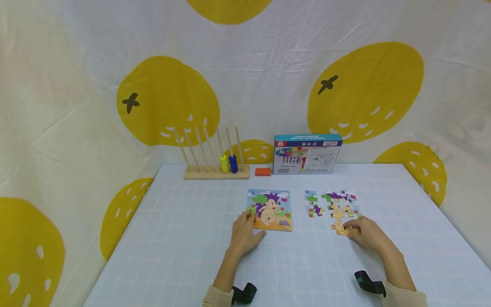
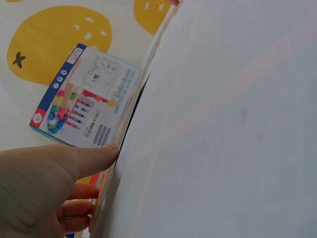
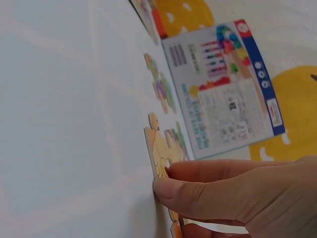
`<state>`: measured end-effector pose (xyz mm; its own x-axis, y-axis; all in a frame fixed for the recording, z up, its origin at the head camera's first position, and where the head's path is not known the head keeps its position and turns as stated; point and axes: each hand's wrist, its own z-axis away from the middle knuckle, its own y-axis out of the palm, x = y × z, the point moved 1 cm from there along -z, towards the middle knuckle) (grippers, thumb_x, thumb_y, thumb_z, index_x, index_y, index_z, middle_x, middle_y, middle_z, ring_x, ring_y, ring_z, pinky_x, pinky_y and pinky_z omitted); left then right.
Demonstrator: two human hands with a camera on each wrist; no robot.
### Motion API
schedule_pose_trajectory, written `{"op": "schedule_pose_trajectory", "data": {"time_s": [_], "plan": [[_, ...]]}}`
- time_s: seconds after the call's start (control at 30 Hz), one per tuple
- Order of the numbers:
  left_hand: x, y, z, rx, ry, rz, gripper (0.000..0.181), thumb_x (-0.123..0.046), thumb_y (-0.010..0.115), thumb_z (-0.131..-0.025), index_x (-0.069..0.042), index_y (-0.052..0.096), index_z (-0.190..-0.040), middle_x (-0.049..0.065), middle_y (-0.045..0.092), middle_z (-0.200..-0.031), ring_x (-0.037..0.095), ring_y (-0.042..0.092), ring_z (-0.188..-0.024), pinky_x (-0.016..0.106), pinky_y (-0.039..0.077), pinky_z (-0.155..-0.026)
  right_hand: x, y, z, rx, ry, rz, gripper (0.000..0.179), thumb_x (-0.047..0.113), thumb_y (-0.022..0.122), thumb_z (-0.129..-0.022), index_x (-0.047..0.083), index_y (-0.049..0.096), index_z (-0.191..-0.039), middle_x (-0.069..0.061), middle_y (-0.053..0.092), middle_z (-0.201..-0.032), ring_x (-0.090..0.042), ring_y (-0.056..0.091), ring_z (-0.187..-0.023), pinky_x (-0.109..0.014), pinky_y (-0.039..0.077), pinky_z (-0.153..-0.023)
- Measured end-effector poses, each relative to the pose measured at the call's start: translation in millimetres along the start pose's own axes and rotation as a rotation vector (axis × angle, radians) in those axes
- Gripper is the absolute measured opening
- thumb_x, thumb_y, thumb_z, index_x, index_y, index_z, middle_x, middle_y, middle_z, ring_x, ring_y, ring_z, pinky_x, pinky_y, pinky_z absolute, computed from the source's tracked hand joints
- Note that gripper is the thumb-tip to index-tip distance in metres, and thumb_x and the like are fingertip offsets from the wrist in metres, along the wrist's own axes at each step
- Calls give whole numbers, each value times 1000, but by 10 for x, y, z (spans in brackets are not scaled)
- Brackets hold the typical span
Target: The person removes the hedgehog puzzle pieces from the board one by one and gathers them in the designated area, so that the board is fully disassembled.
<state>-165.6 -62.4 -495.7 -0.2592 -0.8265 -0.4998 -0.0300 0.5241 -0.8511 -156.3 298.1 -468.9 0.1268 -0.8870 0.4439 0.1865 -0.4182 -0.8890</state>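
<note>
A square hedgehog picture board (image 1: 284, 213) lies on the table. My left hand (image 1: 244, 233) rests at its lower left edge, fingers on the left side and thumb spread near the bottom edge. The left wrist view shows the thumb (image 2: 94, 158) low over the tabletop. To the right, loose jigsaw pieces (image 1: 336, 209) with the same hedgehog art lie partly fitted together. My right hand (image 1: 366, 232) pinches a tan puzzle piece (image 1: 347, 230) at the bottom of that group, between thumb and fingers; the fingers hide part of it.
Two puzzle pieces (image 1: 315, 210) lie between the board and the larger group. Behind stand a wooden peg rack (image 1: 216, 175) with yellow and blue beads, an orange block (image 1: 262, 172) and a printed box (image 1: 307, 157). A lemon-patterned cloth (image 1: 264, 94) hangs at the back.
</note>
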Motion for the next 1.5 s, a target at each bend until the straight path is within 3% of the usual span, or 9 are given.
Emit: {"op": "schedule_pose_trajectory", "data": {"time_s": [0.27, 0.8, 1.1, 1.3, 1.5], "plan": [[-1, -3, 7, -9, 9, -2, 56, -31, 72, -81, 3, 58, -123, 18, 49, -126, 32, 46, -116, 51, 36, -100, 3, -14, -3, 8, 15, -6, 21, 3, 70, -79, 2, 70, -100, -8, 56, -84, -23, 48, -76, -41, 45, -67], [5, 5, 11, -4, 5, -7, 58, -33, 71, -81, 3, 57, -125, 18, 49, -127, 32, 45, -118, 50, 37, -101, -26, 12, 0, 8, 27, -3, 21, 4, 71, -79, 4, 70, -100, -8, 57, -85, -22, 48, -76, -39, 44, -66], [7, 7, 13, -11, 13, -9, 58, -32, 71, -81, 4, 57, -124, 18, 49, -127, 32, 45, -118, 50, 37, -100, -22, -1, -8, 17, 29, -11, 24, 6, 71, -80, 1, 70, -103, -10, 60, -88, -23, 50, -79, -44, 47, -71], [15, 19, 18, -1, 8, 3, 57, -32, 71, -82, 3, 57, -124, 18, 49, -127, 32, 45, -118, 50, 36, -101, 60, -29, -8, -84, -34, -56, 31, 9, 70, -80, -3, 66, -108, -11, 60, -87, -20, 48, -72, -33, 43, -61], [21, 19, 11, 3, 5, 8, 57, -31, 71, -82, 3, 57, -125, 18, 48, -128, 32, 44, -118, 49, 35, -102, 320, 34, -155, -196, -116, -123, 33, 11, 72, -81, -5, 64, -109, -6, 60, -83, -14, 47, -69, -24, 39, -55]]}}
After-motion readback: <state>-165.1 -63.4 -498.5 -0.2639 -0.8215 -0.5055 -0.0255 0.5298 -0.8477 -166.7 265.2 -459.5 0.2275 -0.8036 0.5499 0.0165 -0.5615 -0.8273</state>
